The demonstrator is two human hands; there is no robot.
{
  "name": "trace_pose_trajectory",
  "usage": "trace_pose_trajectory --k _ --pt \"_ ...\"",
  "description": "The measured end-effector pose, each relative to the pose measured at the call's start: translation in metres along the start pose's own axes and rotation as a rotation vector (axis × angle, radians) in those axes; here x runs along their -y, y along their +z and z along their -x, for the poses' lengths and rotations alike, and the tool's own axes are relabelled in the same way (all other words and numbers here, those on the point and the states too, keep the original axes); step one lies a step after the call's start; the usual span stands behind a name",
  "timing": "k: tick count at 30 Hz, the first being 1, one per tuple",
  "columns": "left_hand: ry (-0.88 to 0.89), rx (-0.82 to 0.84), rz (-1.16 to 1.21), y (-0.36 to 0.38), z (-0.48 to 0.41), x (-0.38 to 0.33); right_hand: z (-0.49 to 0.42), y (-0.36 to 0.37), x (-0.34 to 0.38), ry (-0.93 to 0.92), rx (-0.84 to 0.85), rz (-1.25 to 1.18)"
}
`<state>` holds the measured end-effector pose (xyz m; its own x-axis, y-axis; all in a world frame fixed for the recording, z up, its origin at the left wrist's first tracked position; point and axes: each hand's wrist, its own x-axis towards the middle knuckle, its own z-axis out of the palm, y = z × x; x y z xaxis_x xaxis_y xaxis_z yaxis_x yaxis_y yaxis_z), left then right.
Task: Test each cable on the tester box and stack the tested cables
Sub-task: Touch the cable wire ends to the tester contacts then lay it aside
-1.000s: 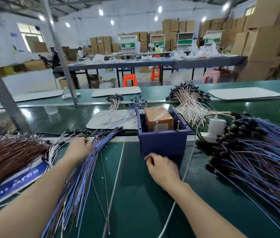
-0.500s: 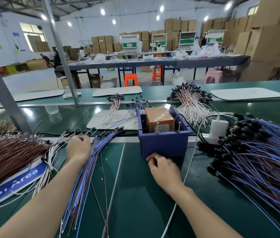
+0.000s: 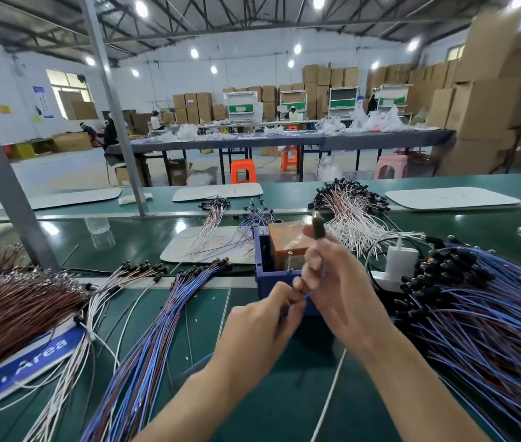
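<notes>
Far left: a heap of thin brown-sheathed wires point(image 3: 7, 311), spilling over a blue printed sign point(image 3: 39, 355). Just beside it, a fanned stack of thin blue and brown cables point(image 3: 157, 320) with black plug ends, lying on the green bench mat point(image 3: 268, 393); probably the tested pile.

Toward the middle, the left hand point(image 3: 262, 330), fingers curled, pinching the lower stretch of one thin blue cable point(image 3: 323, 271). Directly behind, the dark blue plastic tester box point(image 3: 276, 280) with an orange-brown block inside. Then the right hand point(image 3: 345, 288), closed round the same cable higher up, holding its black cylindrical plug point(image 3: 318, 226) upright above the box and apart from it. So: one cable, carried between both hands, in the air over the box's front wall.

Further right, a white mains adapter point(image 3: 401, 260), then a large heap of blue cables point(image 3: 476, 314) with black plugs, probably awaiting test.

Step in hand, by the look of it: bringing one cable to the tester. Next: lower the plug onto the box's contacts, steady the other end with the left, check the result, then lay the cable on the left stack. Contacts themselves too small to make out.
</notes>
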<state>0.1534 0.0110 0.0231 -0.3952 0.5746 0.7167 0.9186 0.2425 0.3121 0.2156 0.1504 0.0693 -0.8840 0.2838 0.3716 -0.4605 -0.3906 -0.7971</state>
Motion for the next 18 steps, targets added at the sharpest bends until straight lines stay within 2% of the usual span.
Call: trace_pose_trajectory --k 4,7,11,13,16,18 --pt "0.059 0.227 0.050 0.001 0.004 0.002 0.021 -0.030 0.002 0.065 -0.079 0.105" --pt "0.133 0.286 -0.047 -0.006 0.006 0.011 0.032 -0.049 0.007 0.068 -0.153 0.166" --pt "0.223 0.123 -0.322 -0.016 0.009 0.037 0.044 -0.070 0.007 0.054 -0.249 0.310" --pt "0.213 0.013 -0.448 -0.016 0.013 0.046 0.047 -0.075 -0.002 0.079 -0.269 0.395" --pt "0.113 -0.096 -0.497 -0.009 0.019 0.045 0.048 -0.071 -0.020 0.156 -0.227 0.435" --pt "0.151 -0.168 -0.454 -0.004 0.019 0.037 0.047 -0.065 -0.031 0.192 -0.169 0.467"
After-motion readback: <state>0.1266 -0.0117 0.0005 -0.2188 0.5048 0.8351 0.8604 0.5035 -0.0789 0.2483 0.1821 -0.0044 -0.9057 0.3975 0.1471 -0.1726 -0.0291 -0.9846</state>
